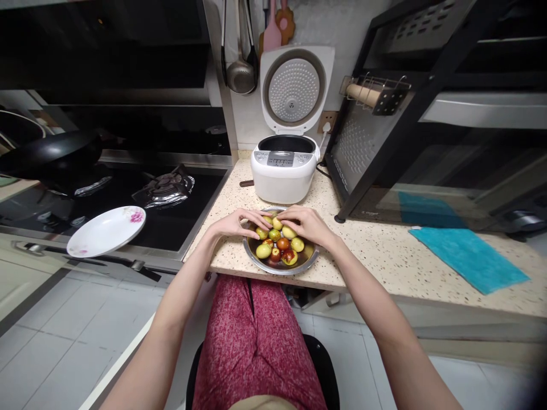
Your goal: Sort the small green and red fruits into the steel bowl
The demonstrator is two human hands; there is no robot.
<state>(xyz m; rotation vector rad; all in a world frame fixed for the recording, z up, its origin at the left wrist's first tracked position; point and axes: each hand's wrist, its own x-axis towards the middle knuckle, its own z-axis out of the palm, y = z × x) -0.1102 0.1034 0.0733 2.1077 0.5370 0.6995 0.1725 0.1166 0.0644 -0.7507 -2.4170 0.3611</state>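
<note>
A steel bowl [310, 262] sits at the front edge of the speckled counter, holding several small green and red-brown fruits [280, 245]. Both my hands reach into its far side. My left hand [239, 222] rests over the bowl's left rim with fingers curled onto the fruit. My right hand [305, 222] lies over the right rim, fingertips touching the top fruits. The fingertips of the two hands nearly meet above the pile. Whether either hand grips a fruit is hidden by the fingers.
A white rice cooker [284, 168] with its lid up stands just behind the bowl. A white flowered plate [106, 231] overhangs the black stove at left. A black rack [384, 142] and a teal cloth [468, 256] lie right. My red-clad lap is below.
</note>
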